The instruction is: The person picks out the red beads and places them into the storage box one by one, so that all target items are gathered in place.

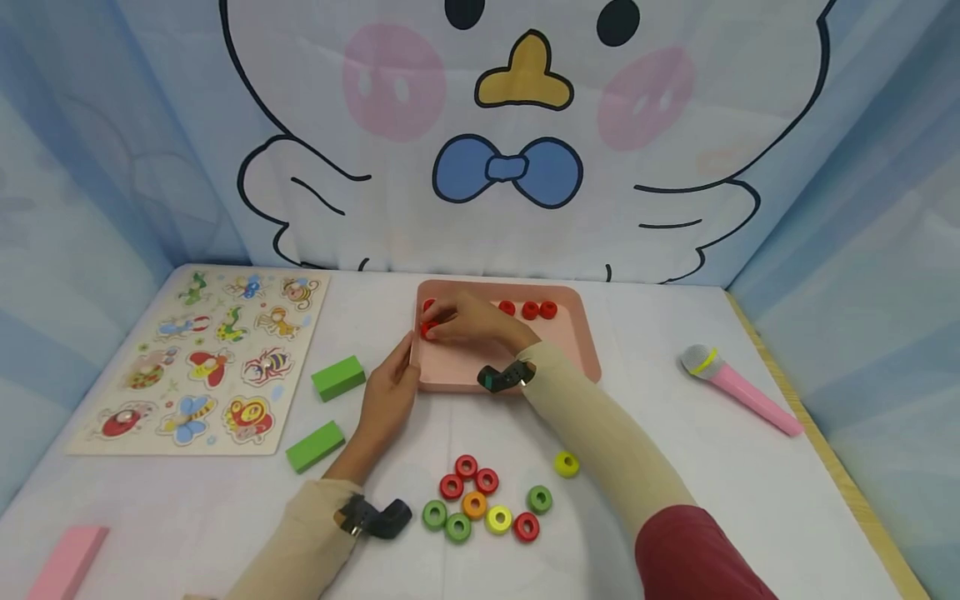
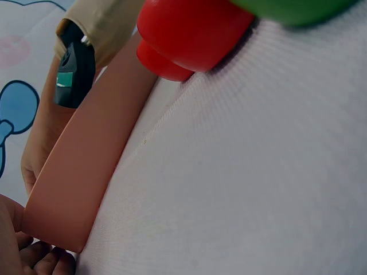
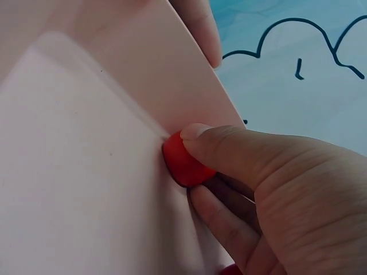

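The pink tray [image 1: 457,371] lies at the back of the table. My left hand [image 1: 388,390] grips its left side; in the left wrist view the thumb and curled fingers meet the tray's end [image 2: 69,200]. Inside the tray, my right hand [image 1: 476,321] pinches a red ring bead [image 3: 186,160] between thumb and fingers, against the left wall. Another red bead [image 1: 429,305] shows just behind it, partly hidden by the hand. Several more red beads [image 1: 530,310] sit along the back wall.
Loose red, green, yellow and orange ring beads [image 1: 474,505] lie in front of the tray. Two green blocks [image 1: 338,377], an insect puzzle board [image 1: 202,358] and a pink block [image 1: 69,562] are left. A pink toy microphone [image 1: 742,390] lies right.
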`<state>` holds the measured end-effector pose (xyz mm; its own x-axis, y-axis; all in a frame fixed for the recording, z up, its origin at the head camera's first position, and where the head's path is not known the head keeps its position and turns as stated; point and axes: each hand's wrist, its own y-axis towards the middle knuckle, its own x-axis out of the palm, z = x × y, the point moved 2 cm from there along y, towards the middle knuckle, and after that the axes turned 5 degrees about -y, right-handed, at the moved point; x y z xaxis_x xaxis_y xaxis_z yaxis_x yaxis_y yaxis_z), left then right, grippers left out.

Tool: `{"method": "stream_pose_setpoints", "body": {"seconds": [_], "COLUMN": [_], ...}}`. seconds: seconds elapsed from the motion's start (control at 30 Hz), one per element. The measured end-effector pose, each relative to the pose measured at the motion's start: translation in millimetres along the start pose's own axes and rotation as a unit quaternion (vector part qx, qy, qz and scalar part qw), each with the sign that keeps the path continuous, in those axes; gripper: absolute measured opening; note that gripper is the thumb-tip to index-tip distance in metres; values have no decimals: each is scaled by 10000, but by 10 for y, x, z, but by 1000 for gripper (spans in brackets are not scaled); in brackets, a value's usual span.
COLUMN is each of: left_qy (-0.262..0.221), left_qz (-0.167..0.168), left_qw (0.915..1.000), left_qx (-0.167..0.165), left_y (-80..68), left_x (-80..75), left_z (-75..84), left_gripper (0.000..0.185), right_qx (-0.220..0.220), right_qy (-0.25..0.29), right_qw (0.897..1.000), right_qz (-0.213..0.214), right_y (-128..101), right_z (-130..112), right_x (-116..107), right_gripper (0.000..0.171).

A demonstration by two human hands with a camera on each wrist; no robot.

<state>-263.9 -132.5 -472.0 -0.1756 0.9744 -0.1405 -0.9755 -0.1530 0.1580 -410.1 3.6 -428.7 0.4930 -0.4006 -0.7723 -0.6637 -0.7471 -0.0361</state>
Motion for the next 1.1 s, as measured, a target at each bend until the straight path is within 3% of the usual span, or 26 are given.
{"method": "stream_pose_setpoints", "body": {"seconds": [0.33,0.53,0.9,1.1], "left_qy": [-143,-50,-70,-32], "left_qz": [-53,-36,-55,-112], "left_qw": [9999,10000,9999,9996], "left_qx": [-5,-78,-142,-266], "left_y": [3,6,7,13], "left_x": [20,1,5,4], "left_z": [-21,0,-14,-4], "left_gripper": [52,53,53,53], "right_qx": [326,-316,-982,-1108], "right_qy": [242,346,568,848], "right_qw": [9991,9986,9935,9891], "right_qz": [84,233,-81,-461], "right_y": [-138,-365,-1321,-1812], "right_z": [-47,-177,-330,-302], "right_x": [-84,-151,33,288], "right_gripper": [40,42,36,35]}}
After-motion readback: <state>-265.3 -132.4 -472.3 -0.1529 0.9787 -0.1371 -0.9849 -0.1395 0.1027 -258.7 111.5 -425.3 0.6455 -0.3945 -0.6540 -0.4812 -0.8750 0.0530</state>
